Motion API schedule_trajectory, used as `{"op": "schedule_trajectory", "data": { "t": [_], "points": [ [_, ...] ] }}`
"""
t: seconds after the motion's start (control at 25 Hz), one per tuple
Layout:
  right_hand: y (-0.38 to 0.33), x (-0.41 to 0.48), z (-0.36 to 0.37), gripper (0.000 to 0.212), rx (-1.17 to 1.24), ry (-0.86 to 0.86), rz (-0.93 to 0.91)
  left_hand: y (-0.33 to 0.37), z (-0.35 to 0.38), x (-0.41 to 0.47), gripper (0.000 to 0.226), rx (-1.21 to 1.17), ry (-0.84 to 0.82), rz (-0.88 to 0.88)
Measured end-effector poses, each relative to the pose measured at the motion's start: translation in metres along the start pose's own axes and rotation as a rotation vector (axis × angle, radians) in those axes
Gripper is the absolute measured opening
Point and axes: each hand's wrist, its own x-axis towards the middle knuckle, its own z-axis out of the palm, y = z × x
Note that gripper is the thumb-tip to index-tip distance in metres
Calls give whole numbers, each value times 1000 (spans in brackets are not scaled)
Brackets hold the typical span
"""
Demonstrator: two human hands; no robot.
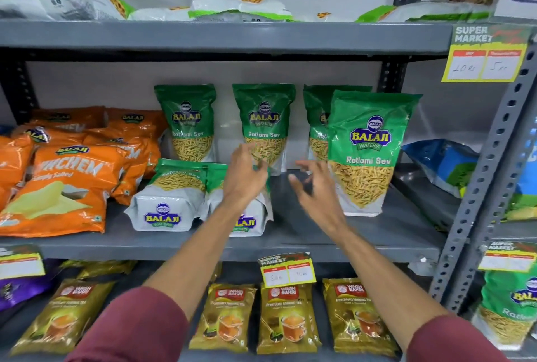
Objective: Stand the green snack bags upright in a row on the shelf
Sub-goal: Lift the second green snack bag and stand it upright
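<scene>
Fingers (252, 155) above lying green bag (247, 216)

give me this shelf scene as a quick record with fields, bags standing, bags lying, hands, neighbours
standing: four green Ratlami Sev snack bags upright on the grey metal middle shelf: back left, back middle, back right partly hidden, front right
lying: two green Ratlami Sev bags flat, bases toward the camera: left one, right one under the left arm
left hand: open, over the right lying bag
right hand: open, empty, beside the front right bag
neighbours: orange chip bags left, blue bag right
</scene>
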Motion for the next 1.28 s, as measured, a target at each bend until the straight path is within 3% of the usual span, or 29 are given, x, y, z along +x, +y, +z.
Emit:
{"op": "schedule_trajectory", "data": {
  "t": [0.12,0.32,0.44,0.6,0.8,1.12,1.28],
  "points": [
    [-17,6,28,40,-20,-153,161,-33,-32,3,49,216,-14,-146],
    [-47,5,42,70,47,-424,589,-62,-56,-7,48,396,-150,-235],
    [-48,4,51,59,146,-432,670,-56,-56,-16,38,477,-210,-183],
    [-48,4,56,42,260,-361,697,-50,-49,-22,37,473,-192,-194],
    [-48,1,55,18,321,-316,663,-59,-46,-18,36,258,-138,-204],
    [-27,1,61,31,341,-237,516,-54,-46,-13,58,-109,-71,-356],
    [-21,4,59,65,279,-170,473,-55,-33,-5,62,-201,-46,-360]
  ]
}}
